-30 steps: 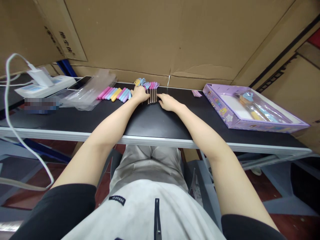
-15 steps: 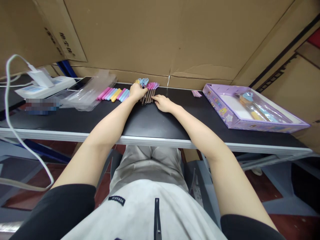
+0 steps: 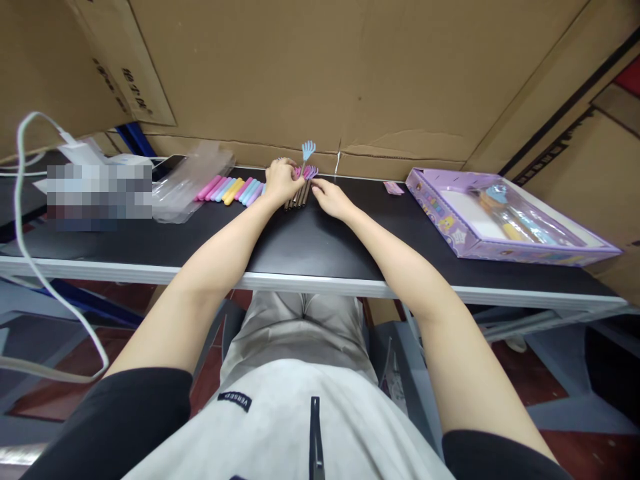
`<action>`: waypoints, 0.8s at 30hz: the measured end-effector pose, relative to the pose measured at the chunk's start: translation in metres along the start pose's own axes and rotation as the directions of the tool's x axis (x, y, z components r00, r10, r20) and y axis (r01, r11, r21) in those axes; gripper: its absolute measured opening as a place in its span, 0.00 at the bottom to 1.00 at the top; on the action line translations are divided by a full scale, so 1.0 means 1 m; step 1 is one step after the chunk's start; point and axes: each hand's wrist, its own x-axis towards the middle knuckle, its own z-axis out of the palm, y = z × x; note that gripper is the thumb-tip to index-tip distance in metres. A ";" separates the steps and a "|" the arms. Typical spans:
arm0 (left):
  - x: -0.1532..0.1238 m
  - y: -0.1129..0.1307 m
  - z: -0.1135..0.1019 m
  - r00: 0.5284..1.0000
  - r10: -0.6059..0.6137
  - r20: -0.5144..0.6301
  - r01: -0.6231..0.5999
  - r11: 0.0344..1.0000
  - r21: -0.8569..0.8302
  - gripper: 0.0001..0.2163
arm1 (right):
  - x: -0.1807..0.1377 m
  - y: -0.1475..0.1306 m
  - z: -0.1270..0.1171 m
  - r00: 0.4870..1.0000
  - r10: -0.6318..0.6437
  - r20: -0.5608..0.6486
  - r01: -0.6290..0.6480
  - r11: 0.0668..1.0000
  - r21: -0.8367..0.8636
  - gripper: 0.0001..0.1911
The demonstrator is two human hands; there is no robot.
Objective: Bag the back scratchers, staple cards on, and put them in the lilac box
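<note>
My left hand [image 3: 281,183] is closed on a back scratcher with a light-blue claw-shaped head [image 3: 309,150], which is raised above the others. Below it, several back scratchers with pink and purple heads [image 3: 312,171] lie side by side, their brown metal shafts [image 3: 301,196] pointing towards me. My left hand partly covers this row. At the row's right end is my right hand [image 3: 332,200], its fingers loosely bent and apart, with nothing visible in them. Pastel handles [image 3: 231,191] in pink, blue, yellow and purple lie in a row left of my left hand.
Clear plastic sleeves [image 3: 183,190] lie to the left, near a white charger cable [image 3: 23,193]. On the right stand a small pink card [image 3: 393,188] and an open purple box [image 3: 457,243] with wrapped items inside. A cardboard wall [image 3: 280,80] closes off the back.
One light-blue-headed back scratcher has risen out of the row in my left hand, which moved slightly right. My right hand has shifted a little right, away from the shafts.
</note>
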 end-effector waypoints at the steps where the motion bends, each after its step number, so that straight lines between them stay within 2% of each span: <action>1: -0.001 0.003 -0.001 0.999 0.052 0.008 -0.052 0.999 -0.008 0.04 | 0.001 -0.001 -0.002 0.997 0.064 -0.040 -0.060 0.992 0.109 0.23; 3: -0.004 0.007 -0.001 0.986 0.163 0.030 -0.162 0.986 -0.034 0.03 | 0.002 -0.003 -0.006 0.972 0.226 -0.058 -0.193 0.921 0.338 0.20; 6: -0.005 0.011 0.002 0.946 0.317 0.071 -0.312 0.948 -0.069 0.04 | 0.001 -0.006 -0.011 0.916 0.401 -0.002 -0.316 0.725 0.612 0.14; 10: -0.003 0.010 0.011 0.886 0.455 0.091 -0.448 0.890 -0.090 0.05 | -0.002 -0.007 -0.016 0.866 0.499 0.020 -0.310 0.506 0.805 0.09; 14: -0.001 0.010 0.008 0.853 0.511 0.110 -0.504 0.860 -0.086 0.06 | -0.002 -0.007 -0.020 0.840 0.542 0.028 -0.281 0.391 0.876 0.11; 16: 0.000 0.008 -0.003 0.874 0.469 0.124 -0.469 0.883 -0.029 0.07 | 0.000 -0.006 -0.020 0.834 0.552 0.026 -0.267 0.361 0.893 0.11; 18: 0.000 0.003 -0.019 0.922 0.373 0.108 -0.381 0.922 0.073 0.08 | 0.001 -0.004 -0.020 0.833 0.553 0.015 -0.249 0.351 0.903 0.11; 21: 0.002 -0.010 -0.043 0.989 0.139 0.045 -0.146 0.961 0.234 0.12 | 0.002 0.000 -0.020 0.838 0.546 -0.001 -0.233 0.359 0.904 0.10; 24: 0.005 -0.023 -0.056 0.994 -0.101 0.037 0.082 0.932 0.354 0.20 | 0.002 0.001 -0.020 0.838 0.546 -0.006 -0.232 0.366 0.901 0.10</action>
